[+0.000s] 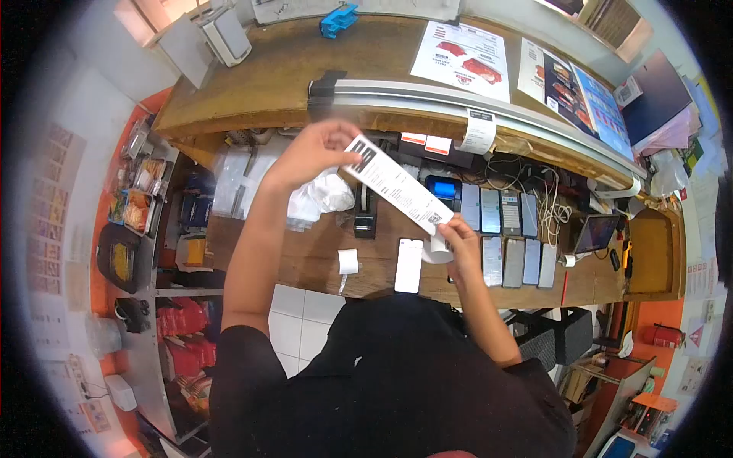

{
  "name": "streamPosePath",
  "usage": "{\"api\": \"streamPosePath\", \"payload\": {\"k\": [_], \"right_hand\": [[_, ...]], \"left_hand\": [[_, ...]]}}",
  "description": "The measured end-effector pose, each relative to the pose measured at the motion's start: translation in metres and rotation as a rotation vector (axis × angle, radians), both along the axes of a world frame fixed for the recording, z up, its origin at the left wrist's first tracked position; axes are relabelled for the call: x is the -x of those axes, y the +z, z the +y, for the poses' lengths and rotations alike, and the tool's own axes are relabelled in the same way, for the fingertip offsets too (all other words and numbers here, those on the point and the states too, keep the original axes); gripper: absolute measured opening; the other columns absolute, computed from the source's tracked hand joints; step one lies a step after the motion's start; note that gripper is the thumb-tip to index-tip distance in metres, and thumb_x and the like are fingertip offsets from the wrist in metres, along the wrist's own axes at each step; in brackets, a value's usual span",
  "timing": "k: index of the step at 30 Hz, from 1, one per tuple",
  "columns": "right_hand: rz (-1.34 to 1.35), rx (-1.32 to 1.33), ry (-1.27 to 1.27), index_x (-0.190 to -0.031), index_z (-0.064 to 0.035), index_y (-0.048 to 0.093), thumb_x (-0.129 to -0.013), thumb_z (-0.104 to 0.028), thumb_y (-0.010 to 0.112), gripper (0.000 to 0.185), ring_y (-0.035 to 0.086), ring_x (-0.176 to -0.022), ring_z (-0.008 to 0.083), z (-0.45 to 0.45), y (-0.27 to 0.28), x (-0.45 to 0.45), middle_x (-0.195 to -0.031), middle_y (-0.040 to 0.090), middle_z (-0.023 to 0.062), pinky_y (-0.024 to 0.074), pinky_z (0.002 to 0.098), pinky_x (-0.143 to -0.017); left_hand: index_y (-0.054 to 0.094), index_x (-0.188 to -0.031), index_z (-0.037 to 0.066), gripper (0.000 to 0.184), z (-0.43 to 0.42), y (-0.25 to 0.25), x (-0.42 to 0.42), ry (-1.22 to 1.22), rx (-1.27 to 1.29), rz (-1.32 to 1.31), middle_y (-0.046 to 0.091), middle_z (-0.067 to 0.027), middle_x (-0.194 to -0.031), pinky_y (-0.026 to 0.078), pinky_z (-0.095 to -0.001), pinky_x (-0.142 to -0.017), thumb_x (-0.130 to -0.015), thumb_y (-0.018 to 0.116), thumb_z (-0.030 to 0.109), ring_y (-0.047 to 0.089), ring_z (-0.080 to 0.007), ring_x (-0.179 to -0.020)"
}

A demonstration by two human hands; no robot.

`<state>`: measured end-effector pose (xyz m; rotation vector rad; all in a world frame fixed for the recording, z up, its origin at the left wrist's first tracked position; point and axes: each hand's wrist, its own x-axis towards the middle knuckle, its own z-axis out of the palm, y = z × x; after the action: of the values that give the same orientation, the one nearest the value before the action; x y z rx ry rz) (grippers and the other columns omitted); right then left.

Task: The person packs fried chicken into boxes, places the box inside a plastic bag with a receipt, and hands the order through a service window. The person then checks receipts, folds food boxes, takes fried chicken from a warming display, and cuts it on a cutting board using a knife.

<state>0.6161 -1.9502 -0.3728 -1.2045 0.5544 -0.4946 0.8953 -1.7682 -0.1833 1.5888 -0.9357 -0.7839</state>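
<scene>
A long printed paper receipt [401, 188] stretches diagonally between my hands, with a dark block at its upper end and a square code at its lower end. My left hand [324, 149] pinches the upper end between thumb and fingers. My right hand [461, 243] closes on the lower end, where white paper curls underneath. Below the receipt, a white-screened phone [408, 266] lies at the table edge. A small paper roll [347, 262] sits to its left. Behind the receipt stands a narrow black device [365, 214], partly covered.
Several phones [512, 262] lie in rows at the right, near tangled white cables [557, 221] and a device with a blue screen [443, 189]. Clear plastic bags [327, 195] are heaped at the left. A raised wooden shelf [366, 55] with a metal rail [412, 91] spans the back.
</scene>
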Motion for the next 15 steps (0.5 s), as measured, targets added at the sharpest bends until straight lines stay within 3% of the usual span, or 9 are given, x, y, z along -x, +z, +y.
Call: {"api": "streamPosePath", "payload": {"k": [2, 3, 7, 9, 11, 12, 15], "right_hand": [[-0.019, -0.139, 0.022, -0.09, -0.0052, 0.064, -0.083, -0.004, 0.066, 0.007, 0.061, -0.085, 0.0121, 0.014, 0.002, 0.0, -0.096, 0.065, 0.0019, 0.0493, 0.0272, -0.077], [-0.045, -0.289, -0.027, -0.093, -0.005, 0.064, -0.083, -0.003, 0.065, 0.01, 0.061, -0.085, 0.012, 0.032, 0.035, -0.003, -0.096, 0.065, 0.0026, 0.0492, 0.0275, -0.077], [-0.045, -0.25, 0.02, -0.096, -0.0052, 0.065, -0.084, -0.004, 0.066, 0.012, 0.061, -0.084, 0.0114, 0.024, 0.001, -0.014, -0.095, 0.065, 0.0025, 0.0497, 0.0277, -0.077], [-0.075, -0.282, 0.024, -0.098, -0.0053, 0.065, -0.084, -0.005, 0.067, 0.014, 0.061, -0.083, 0.0111, 0.021, 0.003, -0.02, -0.094, 0.065, 0.0022, 0.05, 0.0277, -0.076], [-0.037, -0.342, 0.052, -0.103, -0.0055, 0.065, -0.085, -0.007, 0.068, 0.018, 0.06, -0.082, 0.0106, 0.019, 0.016, -0.025, -0.094, 0.066, 0.0019, 0.0503, 0.0272, -0.073], [-0.043, -0.342, 0.05, -0.103, -0.0055, 0.065, -0.085, -0.007, 0.068, 0.018, 0.06, -0.082, 0.0106, 0.017, 0.015, -0.028, -0.094, 0.066, 0.0019, 0.0503, 0.0272, -0.073], [-0.066, -0.376, 0.063, -0.105, -0.0063, 0.065, -0.086, -0.008, 0.067, 0.02, 0.061, -0.081, 0.0102, 0.013, 0.012, -0.035, -0.094, 0.066, 0.0017, 0.0504, 0.0273, -0.07]], "left_hand": [[0.061, -0.107, 0.0, 0.029, -0.023, 0.006, -0.001, 0.052, 0.033, -0.031, 0.067, -0.007, -0.095, 0.05, -0.0272, -0.073, -0.081, 0.071, 0.006, 0.062, -0.0126, -0.082], [0.061, -0.107, 0.001, 0.028, -0.036, 0.005, -0.002, 0.079, 0.103, -0.098, 0.067, -0.0074, -0.093, 0.05, -0.0275, -0.071, -0.081, 0.07, 0.007, 0.062, -0.0129, -0.081], [0.063, -0.107, 0.002, 0.026, -0.088, -0.008, 0.007, 0.197, 0.215, -0.319, 0.066, -0.0079, -0.088, 0.048, -0.0272, -0.067, -0.082, 0.067, 0.01, 0.061, -0.013, -0.077], [0.064, -0.104, 0.004, 0.023, -0.108, -0.011, 0.014, 0.218, 0.198, -0.368, 0.066, -0.0093, -0.088, 0.048, -0.0307, -0.07, -0.082, 0.066, 0.011, 0.061, -0.018, -0.078], [0.064, -0.1, 0.004, 0.02, -0.124, -0.011, 0.02, 0.312, 0.291, -0.739, 0.066, -0.0111, -0.088, 0.047, -0.0368, -0.075, -0.081, 0.064, 0.01, 0.059, -0.0262, -0.082], [0.064, -0.097, 0.005, 0.018, -0.13, -0.011, 0.023, 0.33, 0.265, -0.748, 0.065, -0.0126, -0.089, 0.044, -0.0411, -0.08, -0.08, 0.063, 0.009, 0.056, -0.0317, -0.087], [0.065, -0.096, 0.007, 0.016, -0.141, -0.017, 0.021, 0.37, 0.279, -0.931, 0.063, -0.0099, -0.088, 0.043, -0.0406, -0.081, -0.079, 0.063, 0.008, 0.054, -0.0309, -0.088]]}}
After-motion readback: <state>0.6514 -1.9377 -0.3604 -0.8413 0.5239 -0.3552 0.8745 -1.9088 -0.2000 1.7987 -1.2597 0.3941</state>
